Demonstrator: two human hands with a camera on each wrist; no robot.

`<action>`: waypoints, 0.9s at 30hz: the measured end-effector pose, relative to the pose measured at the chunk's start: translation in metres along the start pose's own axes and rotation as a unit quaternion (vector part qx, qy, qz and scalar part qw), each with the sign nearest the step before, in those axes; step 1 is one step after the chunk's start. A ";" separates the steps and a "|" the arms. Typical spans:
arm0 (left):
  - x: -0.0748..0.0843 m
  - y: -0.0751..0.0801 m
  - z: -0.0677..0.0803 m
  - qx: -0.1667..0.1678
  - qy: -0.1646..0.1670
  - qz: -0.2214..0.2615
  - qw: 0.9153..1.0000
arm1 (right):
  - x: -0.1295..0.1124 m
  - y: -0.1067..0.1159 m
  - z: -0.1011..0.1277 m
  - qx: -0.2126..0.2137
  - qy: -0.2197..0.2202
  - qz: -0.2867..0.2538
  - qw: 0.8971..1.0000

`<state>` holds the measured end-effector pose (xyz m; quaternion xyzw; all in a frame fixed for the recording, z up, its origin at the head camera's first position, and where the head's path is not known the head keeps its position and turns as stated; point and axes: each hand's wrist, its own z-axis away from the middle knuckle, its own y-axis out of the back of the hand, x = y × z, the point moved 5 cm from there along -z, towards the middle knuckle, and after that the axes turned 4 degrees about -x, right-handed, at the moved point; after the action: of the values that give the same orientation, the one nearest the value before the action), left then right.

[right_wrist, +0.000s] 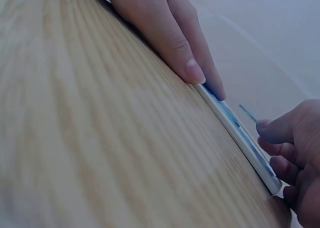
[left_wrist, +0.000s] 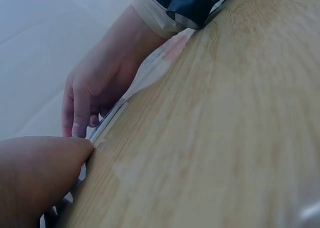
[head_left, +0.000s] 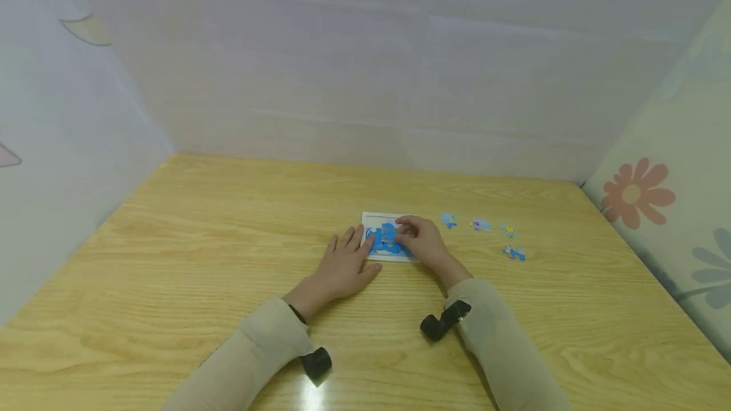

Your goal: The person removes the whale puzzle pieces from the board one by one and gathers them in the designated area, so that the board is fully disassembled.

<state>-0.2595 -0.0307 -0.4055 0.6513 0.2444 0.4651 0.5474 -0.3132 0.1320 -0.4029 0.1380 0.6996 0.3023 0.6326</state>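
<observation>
A small white puzzle board [head_left: 377,217] with a blue picture lies on the wooden table. My left hand [head_left: 345,262] rests flat beside it, straight fingers touching its left edge [right_wrist: 240,133]. My right hand [head_left: 419,240] sits over the board's right part, curled fingertips and thumb pinching down on a blue puzzle piece [head_left: 391,236]. In the left wrist view the right hand [left_wrist: 95,87] comes down on the thin board edge [left_wrist: 107,122]. In the right wrist view the left hand [right_wrist: 160,27] lies along that edge, with the right thumb [right_wrist: 272,130] just above it. The piece under the fingers is mostly hidden.
Several loose blue puzzle pieces lie to the right of the board: one [head_left: 448,219], another [head_left: 481,225], a yellowish one [head_left: 508,229] and one nearer [head_left: 514,252]. Pale walls enclose the table [head_left: 200,240] at the back and on both sides.
</observation>
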 end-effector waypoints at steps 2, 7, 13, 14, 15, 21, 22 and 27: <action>0.000 0.000 0.001 0.003 -0.003 0.002 1.000 | 0.000 0.001 0.000 -0.002 -0.006 -0.013 1.000; -0.002 0.001 0.003 0.008 -0.005 0.006 1.000 | 0.000 0.006 0.004 -0.018 -0.016 -0.035 0.999; 0.000 0.002 0.003 0.006 -0.007 0.009 1.000 | 0.000 0.030 0.020 -0.036 0.020 0.007 0.999; 0.000 0.002 0.003 0.006 -0.007 0.010 1.000 | 0.000 0.036 0.023 -0.033 0.035 0.014 0.999; 0.001 0.002 0.003 0.005 -0.007 0.009 1.000 | -0.001 0.042 0.025 -0.030 0.047 0.021 0.998; 0.002 0.002 0.002 0.003 -0.005 0.009 1.000 | 0.009 0.072 0.036 -0.016 0.056 0.029 0.998; 0.002 0.003 0.002 0.004 -0.005 0.010 1.000 | 0.012 0.077 0.038 -0.014 0.050 0.030 0.998; 0.002 0.002 0.001 0.007 -0.004 0.010 1.000 | 0.027 0.101 0.050 0.000 0.030 0.023 0.999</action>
<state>-0.2585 -0.0301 -0.4027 0.6593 0.2391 0.4662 0.5393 -0.2885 0.2381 -0.3651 0.1451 0.7147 0.3206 0.6045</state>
